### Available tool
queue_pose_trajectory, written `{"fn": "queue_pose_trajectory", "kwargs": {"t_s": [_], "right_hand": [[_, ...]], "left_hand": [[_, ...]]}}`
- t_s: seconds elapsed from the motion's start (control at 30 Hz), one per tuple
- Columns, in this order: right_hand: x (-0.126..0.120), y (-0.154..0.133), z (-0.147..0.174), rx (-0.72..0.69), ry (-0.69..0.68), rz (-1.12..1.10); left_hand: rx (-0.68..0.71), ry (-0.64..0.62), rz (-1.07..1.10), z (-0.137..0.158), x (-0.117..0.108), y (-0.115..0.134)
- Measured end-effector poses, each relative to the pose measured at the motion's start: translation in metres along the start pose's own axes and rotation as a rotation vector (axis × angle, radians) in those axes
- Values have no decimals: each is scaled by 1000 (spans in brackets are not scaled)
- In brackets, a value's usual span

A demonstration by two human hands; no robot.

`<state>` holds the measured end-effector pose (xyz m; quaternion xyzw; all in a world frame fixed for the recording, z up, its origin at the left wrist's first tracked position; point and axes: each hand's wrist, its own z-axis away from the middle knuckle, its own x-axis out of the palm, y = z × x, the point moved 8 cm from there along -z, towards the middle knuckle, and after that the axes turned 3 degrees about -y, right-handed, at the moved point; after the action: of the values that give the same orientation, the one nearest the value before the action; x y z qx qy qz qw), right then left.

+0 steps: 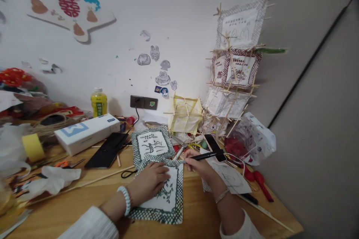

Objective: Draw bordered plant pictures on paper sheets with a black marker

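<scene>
Before me lies a sheet of paper [174, 214] with a dark green crosshatched border and a leafy plant drawing inside. Spread flat on its upper left part, my left hand [153, 179] has its fingers stretched out. My right hand [198, 164] grips a black pen [206, 155], its tip over the sheet's upper right corner. A second green-bordered sheet [153, 143], with writing and a drawing, lies just behind the first and partly meets its top edge. White sketched paper [230, 177] is to the right of my right hand, partly behind that forearm.
Left on the wooden table [92, 201] are a white box [86, 134], a dark phone [106, 151], yellow tape [33, 147] and a drink bottle [99, 102]. Stick-and-paper lanterns [185, 117] stand at the back. Another phone [215, 147] and red scissors handles [262, 185] lie right.
</scene>
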<state>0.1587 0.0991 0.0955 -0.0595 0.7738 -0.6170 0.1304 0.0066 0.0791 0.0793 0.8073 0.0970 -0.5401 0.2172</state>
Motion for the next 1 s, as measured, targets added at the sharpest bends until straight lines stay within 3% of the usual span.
{"fn": "queue_pose_trajectory", "kwargs": {"t_s": [0.13,0.23,0.5,1.0], "right_hand": [[-1,1,4,-35,-15,59],[3,13,3,18,-64,87],[6,42,-4,129,-30,187],[9,38,-1,192,-57,270]], "left_hand": [[21,-17,-91,0,-7,2],[20,-15,-139,0,-10,4],[139,-19,-160,0,-1,16],[143,-10,-148,1,4,12]]}}
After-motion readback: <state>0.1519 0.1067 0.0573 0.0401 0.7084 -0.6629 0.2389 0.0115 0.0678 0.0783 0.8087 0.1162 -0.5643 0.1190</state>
